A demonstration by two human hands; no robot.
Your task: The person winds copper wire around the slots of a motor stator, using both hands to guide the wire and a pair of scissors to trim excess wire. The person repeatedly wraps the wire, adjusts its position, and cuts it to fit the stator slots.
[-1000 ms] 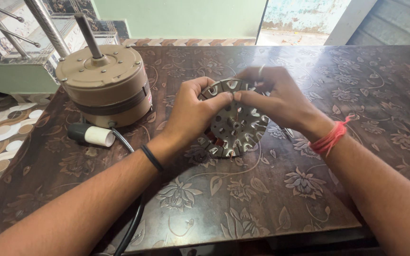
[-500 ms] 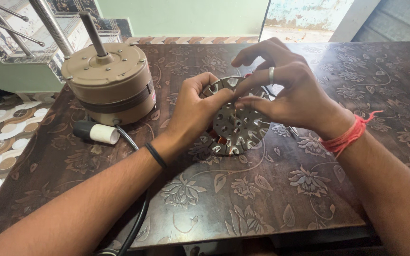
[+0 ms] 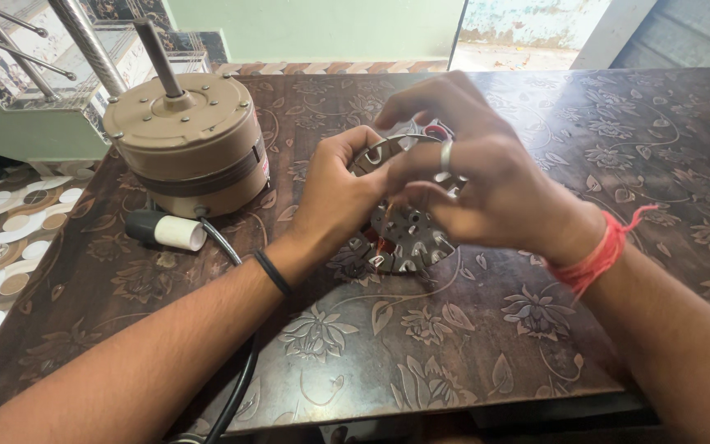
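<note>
Head view showed the left hand (image 3: 343,193) gripping the left rim of a round perforated metal motor plate (image 3: 404,238), held tilted just above the middle of the brown floral-patterned table (image 3: 421,345). Over the plate's right side the right hand (image 3: 474,177), with a ring and a red wrist thread, curled its fingers onto the upper edge, pinching it. To the far left stood a tan fan motor (image 3: 186,144) with an upright shaft, and near it lay a white-tipped black plug (image 3: 166,232) on a black cable (image 3: 236,386)
</note>
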